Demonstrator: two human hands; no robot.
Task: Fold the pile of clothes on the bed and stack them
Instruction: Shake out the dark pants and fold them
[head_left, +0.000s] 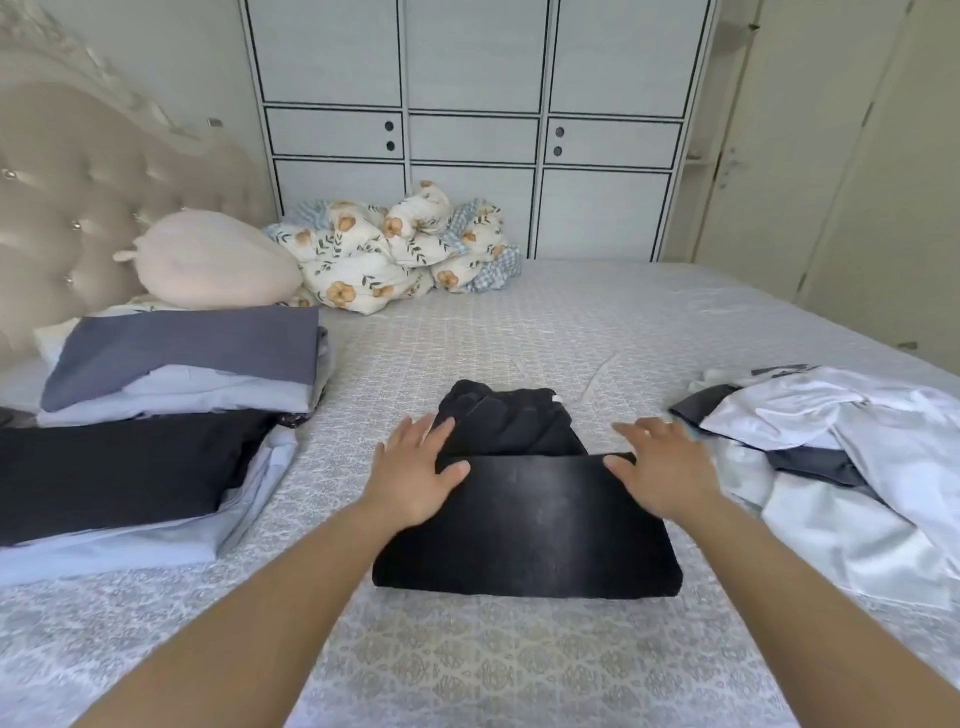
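Head view, black garment (524, 525) folded, crosswise

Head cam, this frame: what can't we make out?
- Folded stack: left edge cuts it off; lower layers hidden by the black top piece.
- Unfolded pile: right edge crops it; item count unclear.
- Black garment: underside and type hidden by its folds.
- Right hand: fingertips motion-blurred.

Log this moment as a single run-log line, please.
left hand: open, on black garment | right hand: open, same | folded stack: left | unfolded pile: right
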